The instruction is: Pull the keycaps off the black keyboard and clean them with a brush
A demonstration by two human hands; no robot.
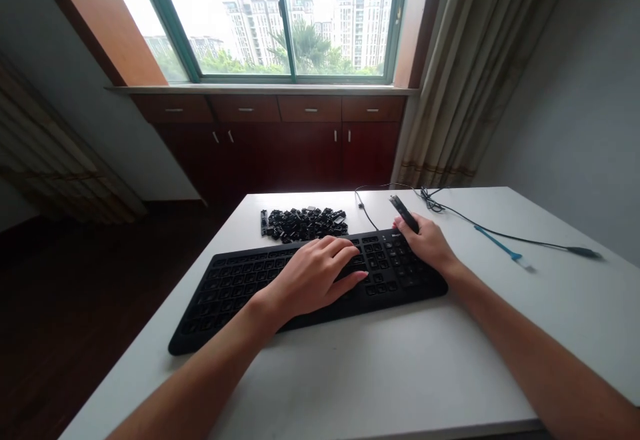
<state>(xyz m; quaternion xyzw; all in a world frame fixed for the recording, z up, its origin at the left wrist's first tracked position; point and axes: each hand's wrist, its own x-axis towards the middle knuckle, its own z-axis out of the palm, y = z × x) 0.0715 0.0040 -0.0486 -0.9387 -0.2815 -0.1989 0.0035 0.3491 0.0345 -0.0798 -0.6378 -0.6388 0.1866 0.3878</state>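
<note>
A black keyboard [235, 287] lies slanted across the white table [380, 373]. My left hand [313, 277] rests flat on the keyboard's middle with its fingers stretched out over the keys. My right hand [427, 243] sits on the keyboard's right end, its fingers closed round a slim black tool [404, 214] that sticks up and away from me. A pile of loose black keycaps [303, 223] lies on the table just behind the keyboard.
A black cable [500, 233] runs from behind the keyboard across the table's right side. A thin blue tool [500, 245] lies beside it. Behind the table are a dark wooden cabinet [280, 140], a window and a curtain [470, 73].
</note>
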